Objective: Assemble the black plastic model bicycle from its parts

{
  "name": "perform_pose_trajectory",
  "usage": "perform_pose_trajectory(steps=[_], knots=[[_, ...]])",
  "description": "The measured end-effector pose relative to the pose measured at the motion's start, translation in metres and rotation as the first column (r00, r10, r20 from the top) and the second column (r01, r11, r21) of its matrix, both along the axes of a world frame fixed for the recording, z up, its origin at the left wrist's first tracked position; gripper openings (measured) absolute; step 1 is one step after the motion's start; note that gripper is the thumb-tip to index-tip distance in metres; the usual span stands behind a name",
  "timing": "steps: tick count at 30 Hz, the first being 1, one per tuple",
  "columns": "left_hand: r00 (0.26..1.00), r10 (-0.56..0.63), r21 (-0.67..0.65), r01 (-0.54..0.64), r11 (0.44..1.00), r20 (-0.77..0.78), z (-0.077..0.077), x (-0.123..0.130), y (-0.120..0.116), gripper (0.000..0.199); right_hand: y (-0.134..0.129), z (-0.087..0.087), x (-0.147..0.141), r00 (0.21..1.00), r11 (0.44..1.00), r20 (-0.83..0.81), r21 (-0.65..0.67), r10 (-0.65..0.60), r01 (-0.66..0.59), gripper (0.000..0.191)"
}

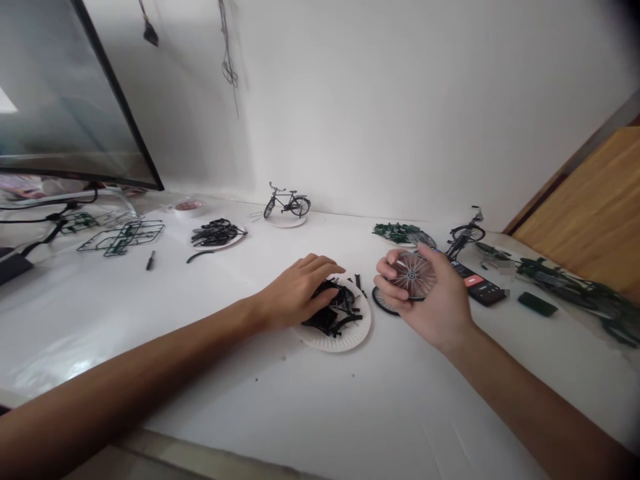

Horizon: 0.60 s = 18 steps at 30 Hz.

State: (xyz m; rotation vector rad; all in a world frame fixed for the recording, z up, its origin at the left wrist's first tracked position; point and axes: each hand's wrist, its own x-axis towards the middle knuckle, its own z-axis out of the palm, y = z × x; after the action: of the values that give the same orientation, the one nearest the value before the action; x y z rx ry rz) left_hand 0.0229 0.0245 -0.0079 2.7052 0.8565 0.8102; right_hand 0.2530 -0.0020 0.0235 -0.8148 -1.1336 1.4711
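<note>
A small spoked wheel (412, 275) is held upright in my right hand (440, 300), between the thumb and curled fingers. Just left of that hand, a second wheel (384, 301) lies on the table, partly hidden by the fingers. My left hand (300, 290) reaches over a white paper plate (345, 343) heaped with black plastic parts (345, 300). Its fingers are apart and bent over the left side of the heap, and nothing shows held in them.
Behind stand a finished model bicycle (286, 203) and another bicycle (467, 233). Around are a plate of black parts (218, 233), green parts (397, 233), green frames (123, 237), a screwdriver (151, 261), a phone (483, 287), a green piece (537, 304) and a monitor (65, 100).
</note>
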Motion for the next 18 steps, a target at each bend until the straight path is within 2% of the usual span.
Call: perform_pose_trajectory(steps=[3, 8, 10, 12, 14, 16, 18], knots=[[0.992, -0.079, 0.064, 0.086, 0.994, -0.102, -0.005, 0.005, 0.006, 0.042, -0.003, -0.005, -0.011, 0.999, 0.999, 0.009, -0.005, 0.040, -0.040, 0.036], [0.967, -0.096, 0.100, 0.123, 0.987, -0.238, -0.005, 0.008, 0.007, 0.040, -0.006, -0.012, -0.019, 0.996, 0.999, 0.089, 0.043, 0.027, -0.031, 0.042], [0.956, -0.090, 0.130, 0.131, 0.983, -0.281, -0.001, 0.008, 0.002, 0.037, -0.005, -0.015, -0.016, 0.992, 0.995, 0.126, 0.097, -0.029, 0.017, 0.049], [0.946, -0.088, 0.163, 0.145, 0.976, -0.313, 0.003, 0.009, -0.003, 0.036, -0.001, -0.017, -0.011, 0.979, 0.977, 0.146, 0.179, -0.143, 0.116, 0.053], [0.936, -0.106, 0.183, 0.174, 0.968, -0.335, 0.006, 0.010, -0.007, 0.038, 0.004, -0.018, -0.004, 0.950, 0.934, 0.131, 0.262, -0.283, 0.243, 0.051], [0.924, -0.147, 0.182, 0.222, 0.958, -0.353, 0.008, 0.012, -0.009, 0.041, 0.010, -0.017, 0.003, 0.899, 0.860, 0.103, 0.354, -0.426, 0.367, 0.047], [0.910, -0.189, 0.172, 0.266, 0.949, -0.369, 0.008, 0.013, -0.009, 0.039, 0.015, -0.016, 0.009, 0.843, 0.781, 0.100, 0.446, -0.528, 0.437, 0.042]])
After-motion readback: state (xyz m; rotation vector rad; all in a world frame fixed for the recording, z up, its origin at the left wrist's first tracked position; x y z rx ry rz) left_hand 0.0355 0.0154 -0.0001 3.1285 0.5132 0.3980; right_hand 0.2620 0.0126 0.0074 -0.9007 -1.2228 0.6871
